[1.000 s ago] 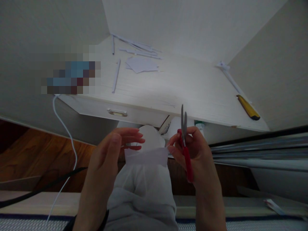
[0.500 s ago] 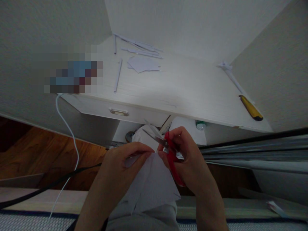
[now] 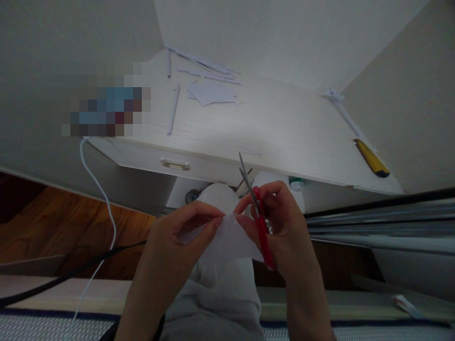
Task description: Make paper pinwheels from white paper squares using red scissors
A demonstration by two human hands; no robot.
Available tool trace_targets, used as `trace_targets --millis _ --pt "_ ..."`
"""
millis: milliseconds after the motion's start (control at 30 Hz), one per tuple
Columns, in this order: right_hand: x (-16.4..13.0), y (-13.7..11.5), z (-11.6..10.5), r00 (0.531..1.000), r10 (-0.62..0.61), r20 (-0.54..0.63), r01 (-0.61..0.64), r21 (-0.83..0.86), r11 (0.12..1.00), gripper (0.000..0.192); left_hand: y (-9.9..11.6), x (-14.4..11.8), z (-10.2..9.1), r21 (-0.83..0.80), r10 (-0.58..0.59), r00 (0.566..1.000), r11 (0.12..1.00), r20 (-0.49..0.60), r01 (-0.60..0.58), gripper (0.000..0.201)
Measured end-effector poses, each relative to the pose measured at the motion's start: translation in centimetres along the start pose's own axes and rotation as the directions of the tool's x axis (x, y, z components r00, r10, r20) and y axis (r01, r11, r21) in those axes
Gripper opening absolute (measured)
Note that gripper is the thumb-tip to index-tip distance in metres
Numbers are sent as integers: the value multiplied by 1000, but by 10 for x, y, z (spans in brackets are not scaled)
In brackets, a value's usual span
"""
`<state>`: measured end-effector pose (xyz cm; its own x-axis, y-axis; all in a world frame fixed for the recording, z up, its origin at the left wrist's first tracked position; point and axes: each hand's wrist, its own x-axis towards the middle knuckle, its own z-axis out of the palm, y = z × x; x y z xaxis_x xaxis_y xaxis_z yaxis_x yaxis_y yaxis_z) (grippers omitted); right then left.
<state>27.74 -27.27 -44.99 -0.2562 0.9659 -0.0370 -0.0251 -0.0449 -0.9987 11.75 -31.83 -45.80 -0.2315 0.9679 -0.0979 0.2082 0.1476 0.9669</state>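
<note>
A white sheet of paper [image 3: 227, 241] hangs above my lap, pinched at its upper edge between both hands. My left hand [image 3: 186, 232] grips it between thumb and index finger. Close beside, my right hand [image 3: 279, 222] pinches the paper with its fingertips and also carries a pair of red-handled scissors [image 3: 261, 222]. The scissors' blades point up and away, slightly apart, clear of the paper. Part of the sheet is hidden behind my fingers.
On the white desk [image 3: 280, 123] ahead lie cut paper pieces [image 3: 211, 92], several rolled paper sticks [image 3: 173, 111] and a yellow utility knife [image 3: 371, 158]. A white cable [image 3: 106, 199] hangs at the left. A drawer handle [image 3: 175, 164] fronts the desk.
The scissors have swung from pointing left to pointing up toward the desk. The paper's lower part has lifted and shows more of my lap. Both hands still pinch its edge.
</note>
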Motion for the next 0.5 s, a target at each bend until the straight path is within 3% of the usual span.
trace_targets --millis 100,300,500 --pt "1 0 1 1000 -4 19 4 13 1000 41 1 -1 0 23 23 999 999 26 -23 9" --pt "-4 3 -1 999 -21 28 23 -69 997 44 3 -5 1 221 161 986 961 35 -164 7" --pt "-3 3 3 998 -29 53 30 -13 999 40 6 -3 3 173 148 989 974 17 -149 10"
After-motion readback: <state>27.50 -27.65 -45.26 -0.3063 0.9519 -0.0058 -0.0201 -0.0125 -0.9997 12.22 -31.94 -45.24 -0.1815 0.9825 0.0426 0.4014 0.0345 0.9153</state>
